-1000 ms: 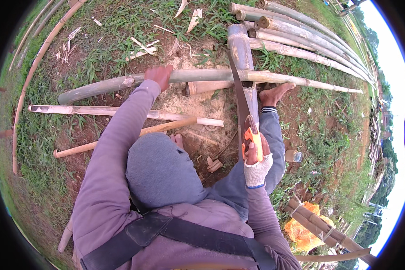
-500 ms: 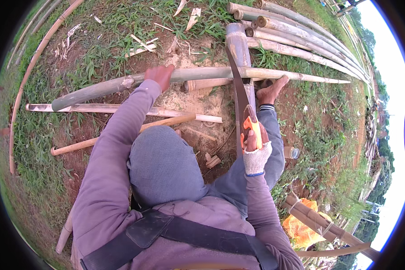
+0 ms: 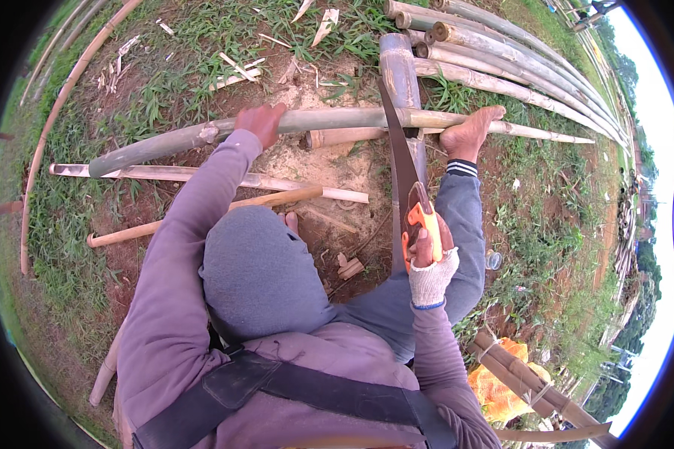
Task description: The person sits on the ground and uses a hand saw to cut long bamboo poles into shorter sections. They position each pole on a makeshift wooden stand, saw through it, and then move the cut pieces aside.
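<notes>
My bare left hand (image 3: 260, 124) is wrapped around a long green-grey bamboo pole (image 3: 322, 120) lying across the ground ahead. My right hand (image 3: 434, 263), in a white knitted glove with bare fingers, is closed on the orange handle of a hand saw (image 3: 407, 161). The dark curved blade reaches away from me and crosses the pole; whether its teeth are in a cut, I cannot tell. Under the pole lies a thicker bamboo log (image 3: 399, 71), pointing away from me. My bare foot (image 3: 472, 132) rests against the pole to the right of the blade.
A stack of bamboo poles (image 3: 502, 56) lies at the far right. Split bamboo (image 3: 195, 174) and a tan bamboo stick (image 3: 277, 198) lie on the near side of the pole. Sawdust (image 3: 329, 168) covers the soil. An orange sack (image 3: 502, 382) and tied bamboo (image 3: 524, 374) are at lower right.
The saw handle and my right hand have come back toward me and slightly right. My right foot has shifted up and right onto the pole. My left hand keeps its grip.
</notes>
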Motion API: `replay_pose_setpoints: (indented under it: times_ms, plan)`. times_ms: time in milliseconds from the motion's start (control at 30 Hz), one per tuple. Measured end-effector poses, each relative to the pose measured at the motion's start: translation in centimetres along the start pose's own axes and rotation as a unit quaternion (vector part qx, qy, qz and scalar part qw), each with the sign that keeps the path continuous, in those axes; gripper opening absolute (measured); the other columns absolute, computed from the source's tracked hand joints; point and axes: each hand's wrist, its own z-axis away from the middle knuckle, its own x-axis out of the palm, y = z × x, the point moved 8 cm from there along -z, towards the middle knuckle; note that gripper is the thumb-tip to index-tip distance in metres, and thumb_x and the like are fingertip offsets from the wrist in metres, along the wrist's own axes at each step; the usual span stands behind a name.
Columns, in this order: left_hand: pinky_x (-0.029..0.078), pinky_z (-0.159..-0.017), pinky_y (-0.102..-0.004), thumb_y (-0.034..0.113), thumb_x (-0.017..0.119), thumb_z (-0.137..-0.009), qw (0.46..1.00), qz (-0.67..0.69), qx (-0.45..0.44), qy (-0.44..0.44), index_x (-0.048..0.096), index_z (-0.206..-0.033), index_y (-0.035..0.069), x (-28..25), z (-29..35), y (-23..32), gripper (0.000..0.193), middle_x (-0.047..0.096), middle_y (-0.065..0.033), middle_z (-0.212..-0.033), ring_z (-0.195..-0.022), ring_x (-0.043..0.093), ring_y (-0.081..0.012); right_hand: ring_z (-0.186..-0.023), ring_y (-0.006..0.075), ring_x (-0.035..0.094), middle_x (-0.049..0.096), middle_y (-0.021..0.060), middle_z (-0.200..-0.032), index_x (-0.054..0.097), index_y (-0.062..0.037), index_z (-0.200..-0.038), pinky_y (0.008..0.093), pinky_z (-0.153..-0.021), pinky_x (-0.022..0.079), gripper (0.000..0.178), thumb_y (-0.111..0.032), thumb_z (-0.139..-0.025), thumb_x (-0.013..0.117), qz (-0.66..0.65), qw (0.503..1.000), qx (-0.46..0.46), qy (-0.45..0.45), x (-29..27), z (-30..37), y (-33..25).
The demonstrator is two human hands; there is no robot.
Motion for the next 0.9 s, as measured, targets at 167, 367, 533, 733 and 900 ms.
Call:
replay_pose_setpoints:
  times_ms: [167,367,533,733,900]
  plan:
    - [0.058,-0.087,-0.0516,0.010,0.071,-0.089,0.999,-0.032,-0.011,0.009,0.060,-0.121,0.015,0.8,-0.1,-1.0,0.034,0.075,-0.0142,-0.100,-0.094,0.076,-0.0362,-0.061,0.0049,0.056,0.071,0.0057,-0.095,0.061,0.0011,-0.140,0.0216,-0.053,0.044,0.044,-0.026,-0.106,0.062,-0.006,1.000,-0.019,-0.016,1.2,-1.7,2.2]
    - [0.056,-0.089,-0.0523,0.012,0.073,-0.088,1.000,-0.009,-0.004,0.010,0.060,-0.120,0.017,-0.5,-0.6,1.2,0.035,0.073,-0.0159,-0.106,-0.099,0.074,-0.0381,-0.074,0.0090,0.061,0.071,0.0089,-0.103,0.061,0.0028,-0.138,0.0243,-0.063,0.049,0.042,-0.023,-0.104,0.064,0.019,0.994,-0.103,-0.001,6.6,-11.5,-0.4]
    - [0.056,-0.088,-0.0524,0.015,0.075,-0.086,1.000,-0.008,-0.010,0.024,0.060,-0.120,0.017,-0.1,0.5,-0.3,0.036,0.073,-0.0160,-0.107,-0.100,0.074,-0.0384,-0.084,0.0124,0.064,0.072,0.0115,-0.110,0.062,0.0041,-0.136,0.0265,-0.072,0.052,0.041,-0.021,-0.103,0.065,0.017,0.997,-0.081,-0.008,0.8,-5.2,3.4]
    - [0.056,-0.089,-0.0524,0.015,0.078,-0.083,0.999,-0.006,-0.012,0.043,0.060,-0.120,0.018,0.8,0.1,-0.1,0.041,0.073,-0.0141,-0.109,-0.100,0.074,-0.0387,-0.102,0.0249,0.070,0.072,0.0187,-0.118,0.062,0.0061,-0.133,0.0365,-0.090,0.055,0.044,-0.025,-0.103,0.064,0.013,0.996,-0.081,-0.019,-0.7,-1.4,4.6]
    - [0.056,-0.088,-0.0519,0.014,0.078,-0.083,0.999,-0.005,0.005,0.042,0.060,-0.119,0.018,-0.4,-0.6,1.2,0.041,0.073,-0.0137,-0.110,-0.099,0.073,-0.0391,-0.088,0.0192,0.068,0.073,0.0155,-0.102,0.066,0.0045,-0.127,0.0334,-0.079,0.055,0.034,-0.019,-0.103,0.067,0.023,0.992,-0.122,0.012,4.9,-10.1,-0.1]
